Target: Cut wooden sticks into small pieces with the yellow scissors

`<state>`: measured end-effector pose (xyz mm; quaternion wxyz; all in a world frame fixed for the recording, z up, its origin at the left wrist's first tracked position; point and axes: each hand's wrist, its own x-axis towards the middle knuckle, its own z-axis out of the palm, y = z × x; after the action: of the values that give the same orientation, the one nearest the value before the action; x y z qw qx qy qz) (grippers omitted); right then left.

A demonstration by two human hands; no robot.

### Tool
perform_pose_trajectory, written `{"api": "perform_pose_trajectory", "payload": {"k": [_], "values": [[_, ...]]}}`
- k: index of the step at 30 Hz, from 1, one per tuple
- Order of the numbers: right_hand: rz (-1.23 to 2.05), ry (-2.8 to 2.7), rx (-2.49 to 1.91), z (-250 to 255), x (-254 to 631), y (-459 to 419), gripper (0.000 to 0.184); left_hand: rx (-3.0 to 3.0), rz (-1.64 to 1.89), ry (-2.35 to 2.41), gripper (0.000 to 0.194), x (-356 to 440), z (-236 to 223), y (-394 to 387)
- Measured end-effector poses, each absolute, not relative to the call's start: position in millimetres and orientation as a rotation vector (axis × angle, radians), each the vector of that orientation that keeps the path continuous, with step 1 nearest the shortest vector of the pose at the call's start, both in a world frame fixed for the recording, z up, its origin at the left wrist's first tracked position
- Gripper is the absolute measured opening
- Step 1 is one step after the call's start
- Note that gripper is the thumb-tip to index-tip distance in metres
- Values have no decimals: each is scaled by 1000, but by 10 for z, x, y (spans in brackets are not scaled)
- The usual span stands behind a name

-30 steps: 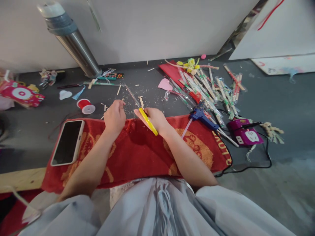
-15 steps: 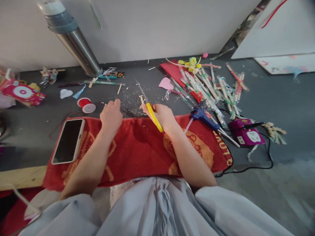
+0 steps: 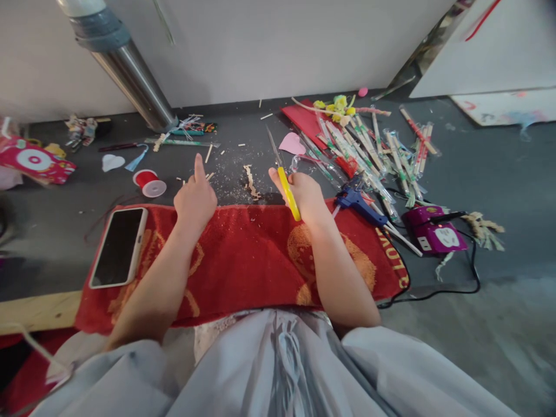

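My right hand (image 3: 304,194) is closed round yellow-handled scissors (image 3: 287,191), whose blades point away toward the wall. My left hand (image 3: 194,200) rests at the far edge of the red towel (image 3: 243,255); most of its fingers are curled and one points forward over the grey floor. I cannot make out anything in it. A short strip of cut wood (image 3: 250,180) lies between the hands among crumbs and small offcuts.
A phone (image 3: 118,246) lies on the towel's left end. A red thread spool (image 3: 147,183), a blue glue gun (image 3: 360,205), a purple power socket (image 3: 432,234) with black cord, a pile of wrapped chopsticks (image 3: 369,153) and a steel pipe (image 3: 130,75) surround the spot.
Both hands have moved apart and forward. The scissors swung to the right, away from the wooden strip, which now lies free on the floor. A left finger has stretched out.
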<state>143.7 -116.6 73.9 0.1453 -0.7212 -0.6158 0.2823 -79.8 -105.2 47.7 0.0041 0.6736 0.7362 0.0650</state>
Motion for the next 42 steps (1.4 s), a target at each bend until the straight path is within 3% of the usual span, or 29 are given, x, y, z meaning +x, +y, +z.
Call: {"api": "perform_pose_trajectory", "payload": {"k": [7,31,42], "values": [[765,-1847,-2091,718,1399,-1155,60,2216,279,1932,31,-638,345,-973],[787,-1848,-2067,704,1382,-1132,71,2294,-87,2029,32,-378,438,-504],[821,-1831,-2061,723,1386,-1135,72,2336,-111,1776,22,-459,559,-403]]}}
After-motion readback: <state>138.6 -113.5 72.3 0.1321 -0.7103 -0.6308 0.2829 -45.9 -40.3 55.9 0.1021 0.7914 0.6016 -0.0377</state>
